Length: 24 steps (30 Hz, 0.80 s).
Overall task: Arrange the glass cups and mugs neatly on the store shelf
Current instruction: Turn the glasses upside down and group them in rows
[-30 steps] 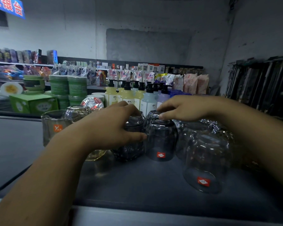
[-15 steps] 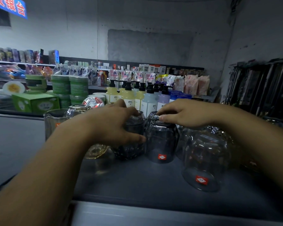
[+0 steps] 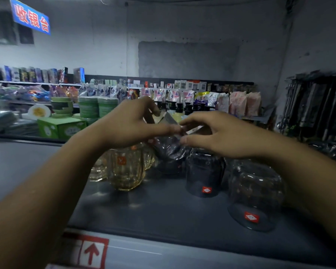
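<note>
Head view, nearest first: the front lip of the shelf [image 3: 163, 210] carries a red arrow label [image 3: 91, 251]. Just behind it on the right a clear glass [image 3: 254, 195] stands mouth-down with a red sticker. A dark glass [image 3: 204, 175] stands beside it, a little further back. To the left sit amber mugs [image 3: 126, 167], bunched and touching.

Above and behind these, both hands meet over a smoky glass [image 3: 169, 152], which is tilted between them. Blur hides whether its base has cleared the shelf. The left hand [image 3: 128, 125] grips it, thumb over the top and forefinger stretched along its side. The right hand [image 3: 221, 136] has loosely curled fingers at the glass's other side; I cannot tell whether they pinch it or merely touch.

The step looks like placing this glass into a row. To do it well, bring it upright before lowering, and keep it clear of the dark glass directly under the right hand. Set it down in the bare patch between the mugs and the dark glass. Glass on glass will chip, so leave a small gap.

Farther back stand pump bottles [image 3: 177, 113], a green box [image 3: 60, 127] and a blue sign [image 3: 31, 18].
</note>
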Each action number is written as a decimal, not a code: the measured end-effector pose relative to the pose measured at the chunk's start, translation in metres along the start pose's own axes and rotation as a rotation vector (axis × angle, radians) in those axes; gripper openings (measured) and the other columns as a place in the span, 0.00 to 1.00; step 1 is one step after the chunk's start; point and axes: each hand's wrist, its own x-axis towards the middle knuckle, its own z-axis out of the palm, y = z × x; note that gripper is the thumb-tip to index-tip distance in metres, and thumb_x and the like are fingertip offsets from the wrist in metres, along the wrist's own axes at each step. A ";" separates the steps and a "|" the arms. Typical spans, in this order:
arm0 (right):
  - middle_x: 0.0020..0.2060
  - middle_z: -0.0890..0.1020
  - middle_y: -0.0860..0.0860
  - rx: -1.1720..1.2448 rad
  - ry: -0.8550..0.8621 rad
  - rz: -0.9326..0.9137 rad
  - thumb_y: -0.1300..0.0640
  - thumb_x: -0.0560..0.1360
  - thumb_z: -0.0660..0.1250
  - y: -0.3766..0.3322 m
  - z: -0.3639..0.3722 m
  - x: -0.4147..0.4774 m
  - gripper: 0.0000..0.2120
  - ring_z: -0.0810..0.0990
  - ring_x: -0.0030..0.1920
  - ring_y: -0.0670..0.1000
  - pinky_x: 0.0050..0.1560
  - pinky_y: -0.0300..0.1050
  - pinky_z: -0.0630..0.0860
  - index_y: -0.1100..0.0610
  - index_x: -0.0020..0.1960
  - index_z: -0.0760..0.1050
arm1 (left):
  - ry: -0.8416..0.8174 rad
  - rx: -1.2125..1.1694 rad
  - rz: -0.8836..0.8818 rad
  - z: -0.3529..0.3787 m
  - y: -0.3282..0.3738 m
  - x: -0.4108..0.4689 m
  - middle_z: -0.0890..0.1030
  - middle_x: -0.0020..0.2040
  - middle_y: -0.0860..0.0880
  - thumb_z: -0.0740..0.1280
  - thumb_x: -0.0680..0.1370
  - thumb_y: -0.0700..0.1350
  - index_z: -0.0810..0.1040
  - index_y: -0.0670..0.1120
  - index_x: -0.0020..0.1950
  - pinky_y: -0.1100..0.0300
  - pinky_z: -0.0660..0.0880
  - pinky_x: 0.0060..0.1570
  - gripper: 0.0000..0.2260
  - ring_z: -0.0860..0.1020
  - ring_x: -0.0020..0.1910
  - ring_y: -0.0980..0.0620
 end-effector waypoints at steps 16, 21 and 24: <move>0.51 0.83 0.44 0.110 0.231 0.146 0.42 0.56 0.83 -0.056 -0.003 0.006 0.38 0.84 0.48 0.43 0.44 0.38 0.81 0.45 0.63 0.74 | 0.056 -0.207 0.113 -0.024 -0.037 -0.031 0.84 0.47 0.56 0.58 0.78 0.68 0.82 0.52 0.56 0.61 0.78 0.47 0.24 0.82 0.46 0.61; 0.60 0.79 0.45 -0.157 0.066 0.181 0.42 0.58 0.83 -0.056 -0.006 0.017 0.40 0.77 0.56 0.43 0.50 0.37 0.73 0.45 0.68 0.74 | 0.182 -0.171 0.221 -0.004 -0.056 -0.040 0.84 0.49 0.56 0.68 0.79 0.56 0.81 0.49 0.57 0.65 0.79 0.50 0.13 0.82 0.49 0.62; 0.62 0.77 0.43 -0.277 -0.022 0.187 0.40 0.60 0.82 -0.052 0.002 0.023 0.40 0.76 0.59 0.46 0.54 0.39 0.72 0.46 0.69 0.73 | 0.261 -0.159 0.295 0.001 -0.063 -0.042 0.83 0.48 0.56 0.70 0.80 0.51 0.81 0.49 0.55 0.59 0.79 0.53 0.08 0.81 0.50 0.60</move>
